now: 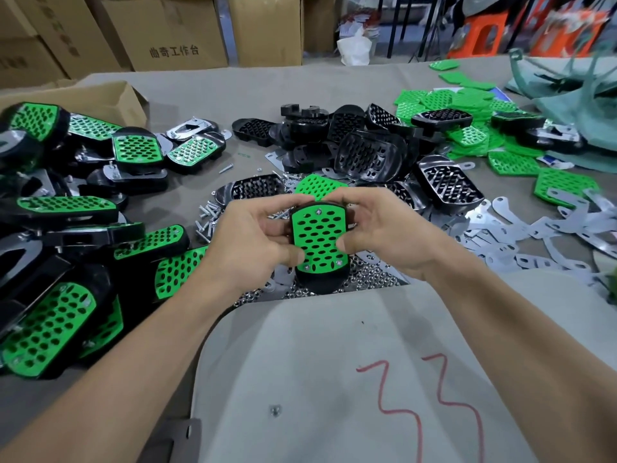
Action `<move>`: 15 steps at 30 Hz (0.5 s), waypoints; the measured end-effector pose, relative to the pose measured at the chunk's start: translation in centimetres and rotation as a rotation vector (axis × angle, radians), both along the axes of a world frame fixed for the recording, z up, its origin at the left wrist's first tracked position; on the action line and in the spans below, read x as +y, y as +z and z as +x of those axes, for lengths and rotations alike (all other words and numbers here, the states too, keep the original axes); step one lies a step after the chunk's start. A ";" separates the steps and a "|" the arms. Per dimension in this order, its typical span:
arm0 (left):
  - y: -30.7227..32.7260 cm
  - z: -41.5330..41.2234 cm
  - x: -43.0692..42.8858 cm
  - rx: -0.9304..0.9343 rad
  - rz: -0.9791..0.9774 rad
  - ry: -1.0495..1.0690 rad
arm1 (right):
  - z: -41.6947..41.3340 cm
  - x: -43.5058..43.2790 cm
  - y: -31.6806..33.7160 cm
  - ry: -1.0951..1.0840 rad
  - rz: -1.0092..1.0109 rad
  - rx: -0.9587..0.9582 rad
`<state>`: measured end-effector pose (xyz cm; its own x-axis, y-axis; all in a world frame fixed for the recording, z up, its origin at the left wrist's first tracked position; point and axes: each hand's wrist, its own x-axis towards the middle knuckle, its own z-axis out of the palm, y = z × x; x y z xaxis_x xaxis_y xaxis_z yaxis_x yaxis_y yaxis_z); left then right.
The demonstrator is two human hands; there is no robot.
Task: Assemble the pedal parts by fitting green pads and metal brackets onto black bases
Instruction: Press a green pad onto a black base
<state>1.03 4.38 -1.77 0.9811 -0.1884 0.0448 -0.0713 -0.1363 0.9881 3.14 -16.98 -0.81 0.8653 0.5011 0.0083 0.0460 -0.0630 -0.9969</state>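
- Far left lies a heap of finished pedals (56, 322), on the left hand's side.
- The left hand (248, 240) grips the black base (317, 284) by its left edge, thumb on the green pad (317, 228).
- The base is held between both hands, its long axis pointing away from the person.
- The right hand (380, 233) grips the right edge; loose metal brackets (521, 235) are nearer this hand.

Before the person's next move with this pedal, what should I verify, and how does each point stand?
1. Two-handed grip: left hand and right hand both curl round the black base: ok.
2. Green pad lies flush on the base: ok.
3. Screw heads in the pad, one at the top and two at the bottom: ok.
4. Metal bracket fitted under the base: hidden, cannot tell.
5. Screws tightened: cannot tell.
6. Nut pile lies close below the hands: ok.
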 end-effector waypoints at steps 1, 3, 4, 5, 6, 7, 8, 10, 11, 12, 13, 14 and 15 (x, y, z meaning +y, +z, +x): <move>0.1 0.1 0.0 0.007 0.009 0.003 | -0.1 0.1 -0.2 -0.022 0.022 0.002; 0.2 0.3 -0.1 0.014 0.045 0.005 | -0.1 0.1 -0.6 -0.064 0.057 0.012; 0.2 0.4 -0.1 0.014 0.063 0.010 | -0.1 0.0 -0.8 -0.079 0.065 0.013; 0.2 0.5 0.0 0.015 0.074 0.015 | 0.0 0.0 -1.0 -0.087 0.069 0.012; 0.1 0.5 -0.1 0.018 0.071 0.016 | 0.0 0.0 -1.1 -0.091 0.071 0.010; 0.0 0.4 -0.1 0.025 0.056 0.012 | 0.0 0.0 -1.2 -0.095 0.073 0.009; -0.1 0.2 -0.2 0.031 0.042 0.005 | -0.1 0.0 -1.3 -0.101 0.076 0.009; -0.5 -0.5 -0.4 0.017 0.062 -0.012 | -0.3 -0.1 -1.4 -0.114 0.085 0.008; -0.5 -0.8 -0.4 0.000 0.090 -0.029 | -0.5 -0.1 -1.4 -0.118 0.088 0.006; -0.4 -1.0 -0.4 -0.012 0.116 -0.053 | -0.6 -0.2 -1.4 -0.115 0.084 -0.001; -0.2 -1.0 -0.2 -0.011 0.136 -0.083 | -0.6 -0.3 -1.3 -0.106 0.071 -0.012; -0.1 -1.0 0.0 0.009 0.153 -0.117 | -0.7 -0.3 -1.3 -0.092 0.053 -0.018; 0.0 -0.9 0.2 0.039 0.169 -0.146 | -0.7 -0.4 -1.3 -0.072 0.038 -0.014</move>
<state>0.10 4.57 -1.77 0.9432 -0.3300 -0.0369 -0.0645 -0.2911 0.9545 2.39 -17.37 -2.12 0.8986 0.4371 0.0385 0.0566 -0.0285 -0.9980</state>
